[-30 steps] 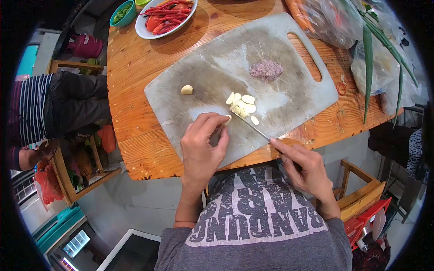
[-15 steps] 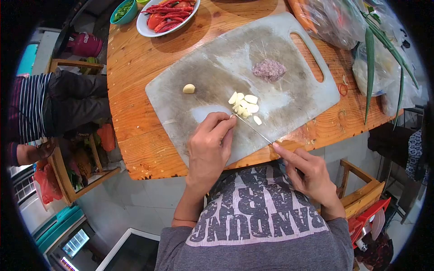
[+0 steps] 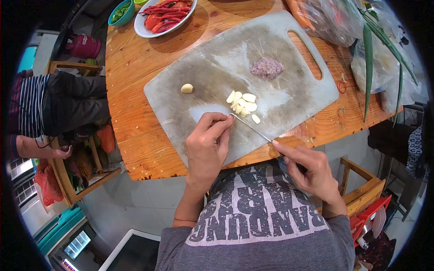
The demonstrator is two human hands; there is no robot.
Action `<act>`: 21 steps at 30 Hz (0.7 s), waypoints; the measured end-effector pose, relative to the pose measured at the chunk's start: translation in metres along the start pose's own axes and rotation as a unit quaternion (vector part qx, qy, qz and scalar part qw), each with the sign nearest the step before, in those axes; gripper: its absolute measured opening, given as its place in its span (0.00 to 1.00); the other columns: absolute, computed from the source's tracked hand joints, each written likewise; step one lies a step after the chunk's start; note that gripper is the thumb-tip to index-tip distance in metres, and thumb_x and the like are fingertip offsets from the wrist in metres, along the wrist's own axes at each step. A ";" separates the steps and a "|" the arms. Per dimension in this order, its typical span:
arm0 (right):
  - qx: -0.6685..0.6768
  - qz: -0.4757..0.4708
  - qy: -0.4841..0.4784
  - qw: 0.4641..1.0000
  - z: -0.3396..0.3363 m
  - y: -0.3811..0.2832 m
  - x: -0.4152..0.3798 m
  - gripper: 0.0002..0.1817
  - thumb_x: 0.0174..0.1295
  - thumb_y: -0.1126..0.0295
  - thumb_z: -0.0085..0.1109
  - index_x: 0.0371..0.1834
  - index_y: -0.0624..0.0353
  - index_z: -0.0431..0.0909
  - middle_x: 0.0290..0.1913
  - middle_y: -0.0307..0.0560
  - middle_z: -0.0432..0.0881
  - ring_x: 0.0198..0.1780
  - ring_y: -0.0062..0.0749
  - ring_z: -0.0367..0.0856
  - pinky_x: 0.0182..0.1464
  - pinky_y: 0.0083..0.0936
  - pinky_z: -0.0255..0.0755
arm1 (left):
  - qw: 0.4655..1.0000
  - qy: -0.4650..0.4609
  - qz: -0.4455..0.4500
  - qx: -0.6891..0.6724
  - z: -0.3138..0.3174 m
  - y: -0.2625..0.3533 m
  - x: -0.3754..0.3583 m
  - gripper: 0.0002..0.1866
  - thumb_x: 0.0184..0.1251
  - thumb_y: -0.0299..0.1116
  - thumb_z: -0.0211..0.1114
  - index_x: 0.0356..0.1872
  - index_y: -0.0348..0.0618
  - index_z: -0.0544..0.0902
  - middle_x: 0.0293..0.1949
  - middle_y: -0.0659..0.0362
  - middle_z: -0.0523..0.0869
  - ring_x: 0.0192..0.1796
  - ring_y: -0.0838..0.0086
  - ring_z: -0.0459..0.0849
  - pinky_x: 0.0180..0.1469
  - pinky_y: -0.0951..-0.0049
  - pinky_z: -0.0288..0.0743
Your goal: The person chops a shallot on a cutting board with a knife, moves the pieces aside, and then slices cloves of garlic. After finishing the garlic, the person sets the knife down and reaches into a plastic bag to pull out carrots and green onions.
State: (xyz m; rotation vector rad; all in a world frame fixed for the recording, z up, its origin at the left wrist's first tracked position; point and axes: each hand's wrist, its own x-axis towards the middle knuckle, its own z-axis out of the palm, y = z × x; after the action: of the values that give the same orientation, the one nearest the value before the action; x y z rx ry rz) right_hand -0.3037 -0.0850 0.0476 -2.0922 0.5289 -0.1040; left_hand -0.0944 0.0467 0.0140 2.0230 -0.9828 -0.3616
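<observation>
- The board [image 3: 212, 67] lies slanted on the wood table [image 3: 129, 99], and its near side sits close to the table's edge.
- There's open room on the left of the board, with just one whole garlic clove [image 3: 186, 88] there, and bare wood past that.
- A purple chopped heap [image 3: 267, 68] sits near the board's handle hole. The plastic bags [image 3: 332, 25] crowd the far right corner of the table.
- My garlic slices [image 3: 242, 103] lie in a little pile near the middle of the board, just past the knife tip.
- My left hand [image 3: 207, 144] is over the board's near side. Its finger and thumb tips pinch a small garlic bit [image 3: 231, 116], mostly hidden.
- My right hand [image 3: 309, 167] is past the table's edge, fingers curled around the knife [image 3: 253, 128], pointer stretched along it. The blade's tip is right by my left fingertips.
</observation>
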 end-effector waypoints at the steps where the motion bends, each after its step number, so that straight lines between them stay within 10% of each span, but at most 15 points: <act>1: -0.022 -0.001 -0.003 1.000 0.002 0.000 0.002 0.34 0.59 0.83 0.62 0.72 0.47 0.77 0.26 0.47 0.78 0.24 0.35 0.76 0.31 0.34 0.73 | 1.000 0.001 0.003 0.003 0.000 0.000 0.000 0.09 0.59 0.18 0.73 0.41 0.38 0.91 0.40 0.56 0.90 0.39 0.68 0.90 0.40 0.71 0.82; 21: -0.005 0.008 -0.011 1.000 0.008 -0.001 0.021 0.28 0.63 0.81 0.61 0.68 0.53 0.80 0.29 0.51 0.85 0.28 0.38 0.82 0.35 0.33 0.76 | 1.000 0.017 -0.009 -0.004 0.002 0.001 -0.001 0.09 0.60 0.18 0.73 0.40 0.37 0.92 0.39 0.56 0.90 0.38 0.71 0.90 0.40 0.73 0.81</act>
State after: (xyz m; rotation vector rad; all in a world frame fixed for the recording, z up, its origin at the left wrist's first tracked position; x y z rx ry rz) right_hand -0.2826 -0.0871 0.0413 -2.0963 0.5350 -0.0697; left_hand -0.0967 0.0467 0.0137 2.0266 -0.9414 -0.3397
